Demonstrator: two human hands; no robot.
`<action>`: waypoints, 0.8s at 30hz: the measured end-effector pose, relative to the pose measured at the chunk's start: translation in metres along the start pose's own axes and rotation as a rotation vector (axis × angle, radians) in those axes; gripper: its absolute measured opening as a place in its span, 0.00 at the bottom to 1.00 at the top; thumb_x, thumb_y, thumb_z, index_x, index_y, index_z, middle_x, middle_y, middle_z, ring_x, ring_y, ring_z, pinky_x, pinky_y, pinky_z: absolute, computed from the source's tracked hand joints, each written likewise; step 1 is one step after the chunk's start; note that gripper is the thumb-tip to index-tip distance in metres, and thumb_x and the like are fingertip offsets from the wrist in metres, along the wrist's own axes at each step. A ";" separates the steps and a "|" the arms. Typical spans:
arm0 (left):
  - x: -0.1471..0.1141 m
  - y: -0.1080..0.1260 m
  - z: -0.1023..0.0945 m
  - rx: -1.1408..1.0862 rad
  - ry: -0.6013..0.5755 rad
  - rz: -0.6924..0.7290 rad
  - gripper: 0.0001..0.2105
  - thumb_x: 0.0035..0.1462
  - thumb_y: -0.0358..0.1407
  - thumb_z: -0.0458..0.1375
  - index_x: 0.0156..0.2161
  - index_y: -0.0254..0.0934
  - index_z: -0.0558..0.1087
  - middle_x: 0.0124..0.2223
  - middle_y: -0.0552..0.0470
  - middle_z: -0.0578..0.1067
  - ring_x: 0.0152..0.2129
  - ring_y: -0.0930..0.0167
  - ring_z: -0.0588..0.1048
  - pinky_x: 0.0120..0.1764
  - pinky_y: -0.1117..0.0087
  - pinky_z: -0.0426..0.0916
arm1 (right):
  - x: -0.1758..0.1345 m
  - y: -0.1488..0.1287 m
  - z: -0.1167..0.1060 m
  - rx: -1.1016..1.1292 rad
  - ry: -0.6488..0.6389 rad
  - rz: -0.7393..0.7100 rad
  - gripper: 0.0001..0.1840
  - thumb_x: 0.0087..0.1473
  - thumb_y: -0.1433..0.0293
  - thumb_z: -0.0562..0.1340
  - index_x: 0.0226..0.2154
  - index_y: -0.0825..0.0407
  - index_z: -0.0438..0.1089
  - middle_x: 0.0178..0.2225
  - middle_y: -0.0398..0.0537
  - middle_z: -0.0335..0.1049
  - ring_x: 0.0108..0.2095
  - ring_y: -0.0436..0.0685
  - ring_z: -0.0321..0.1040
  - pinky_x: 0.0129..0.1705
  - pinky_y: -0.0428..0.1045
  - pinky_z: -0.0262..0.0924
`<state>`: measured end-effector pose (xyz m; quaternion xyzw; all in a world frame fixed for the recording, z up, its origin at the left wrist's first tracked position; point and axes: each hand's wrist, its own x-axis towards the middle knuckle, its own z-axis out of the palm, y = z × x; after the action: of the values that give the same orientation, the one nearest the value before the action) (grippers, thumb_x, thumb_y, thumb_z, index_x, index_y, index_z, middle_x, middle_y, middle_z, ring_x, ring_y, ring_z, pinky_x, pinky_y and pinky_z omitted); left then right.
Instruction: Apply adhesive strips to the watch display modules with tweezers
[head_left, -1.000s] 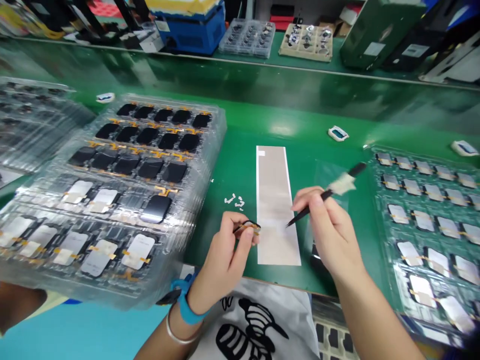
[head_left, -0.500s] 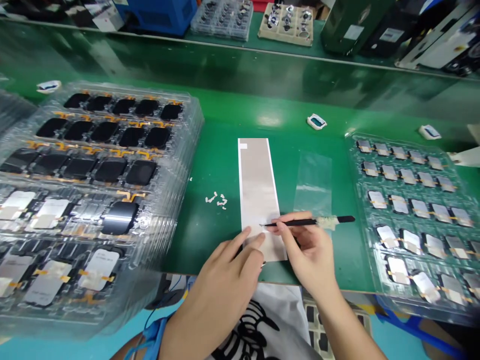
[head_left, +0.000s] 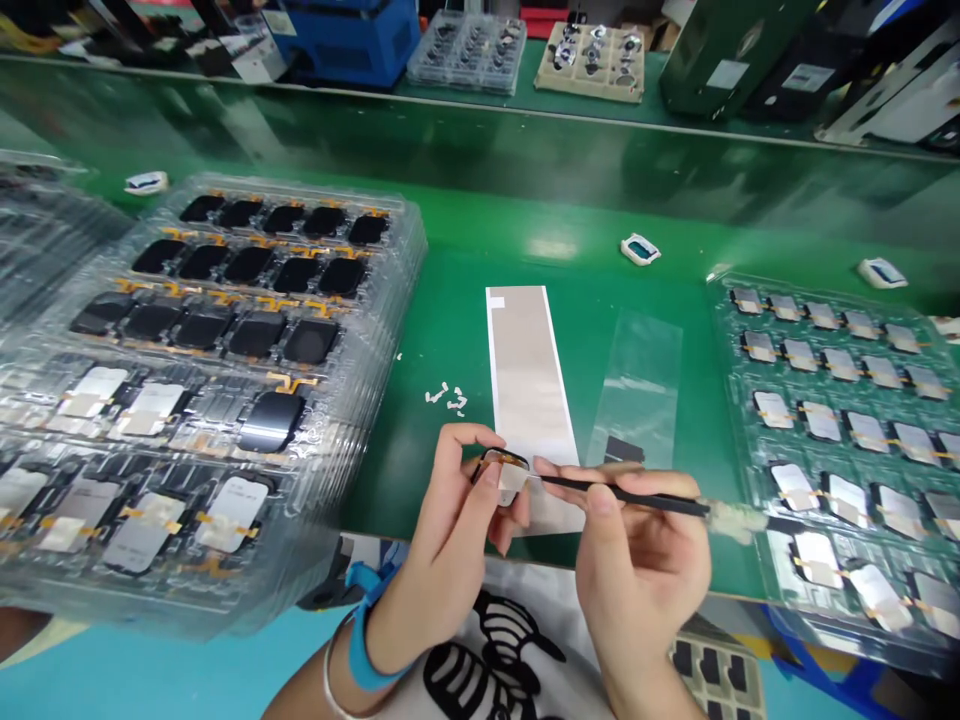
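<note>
My left hand (head_left: 442, 545) grips a small display module (head_left: 510, 487) by its edges, tilted above the near end of a long beige sheet (head_left: 529, 370) with white borders. A pale, square-cornered patch lies on the module's back. In my right hand (head_left: 649, 560) is a pair of black tweezers (head_left: 652, 499), wrapped in whitish tape toward the rear end. Their pale tip is at the right edge of the patch; whether it pinches the patch I cannot tell. Several tiny white scraps (head_left: 454, 400) lie left of the sheet.
Stacked clear trays (head_left: 367, 370) of display modules stand on the left. Another clear tray (head_left: 739, 400) of modules lies on the right. Between it and the sheet is a clear plastic bag (head_left: 637, 380) with a dark piece near its lower end. A shelf (head_left: 465, 105) crosses the back.
My left hand has lifted off the sheet and now holds the display module up. My right hand has brought the tweezers' tip from the sheet to the module. The view has shifted slightly.
</note>
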<state>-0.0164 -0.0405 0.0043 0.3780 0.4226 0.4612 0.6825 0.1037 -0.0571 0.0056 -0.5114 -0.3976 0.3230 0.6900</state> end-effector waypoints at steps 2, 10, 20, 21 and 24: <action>-0.001 0.001 0.002 -0.052 -0.014 -0.007 0.11 0.69 0.47 0.51 0.46 0.41 0.63 0.27 0.56 0.70 0.21 0.75 0.65 0.24 0.77 0.63 | -0.001 -0.001 0.004 -0.016 -0.009 -0.043 0.08 0.62 0.76 0.61 0.39 0.46 0.66 0.33 0.45 0.73 0.36 0.58 0.80 0.31 0.49 0.79; -0.001 -0.002 0.000 -0.026 -0.068 0.060 0.09 0.71 0.44 0.48 0.47 0.41 0.63 0.27 0.58 0.67 0.21 0.76 0.62 0.24 0.77 0.61 | 0.000 0.001 0.003 -0.004 -0.019 -0.063 0.09 0.62 0.77 0.60 0.39 0.45 0.65 0.33 0.45 0.73 0.37 0.57 0.79 0.30 0.48 0.79; 0.001 -0.005 0.003 0.033 -0.072 0.095 0.06 0.73 0.40 0.46 0.46 0.43 0.62 0.29 0.58 0.70 0.21 0.77 0.63 0.25 0.77 0.61 | 0.001 0.003 0.002 -0.054 -0.008 -0.070 0.08 0.62 0.77 0.61 0.39 0.46 0.65 0.33 0.44 0.71 0.36 0.55 0.79 0.30 0.47 0.79; 0.001 -0.005 0.003 0.040 -0.063 0.097 0.06 0.73 0.40 0.46 0.46 0.42 0.62 0.29 0.58 0.70 0.21 0.77 0.63 0.25 0.77 0.61 | 0.001 0.003 0.002 -0.067 -0.002 -0.079 0.08 0.61 0.77 0.61 0.38 0.46 0.65 0.33 0.44 0.70 0.36 0.55 0.79 0.29 0.46 0.78; 0.003 -0.008 0.004 0.054 -0.028 0.109 0.06 0.73 0.40 0.47 0.43 0.42 0.61 0.28 0.58 0.71 0.18 0.78 0.62 0.22 0.78 0.59 | 0.000 0.004 0.004 -0.067 0.003 -0.089 0.08 0.61 0.76 0.61 0.38 0.46 0.66 0.33 0.44 0.69 0.37 0.55 0.79 0.29 0.47 0.78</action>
<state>-0.0095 -0.0406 -0.0021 0.4252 0.4043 0.4808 0.6516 0.1001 -0.0546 0.0024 -0.5164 -0.4297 0.2776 0.6868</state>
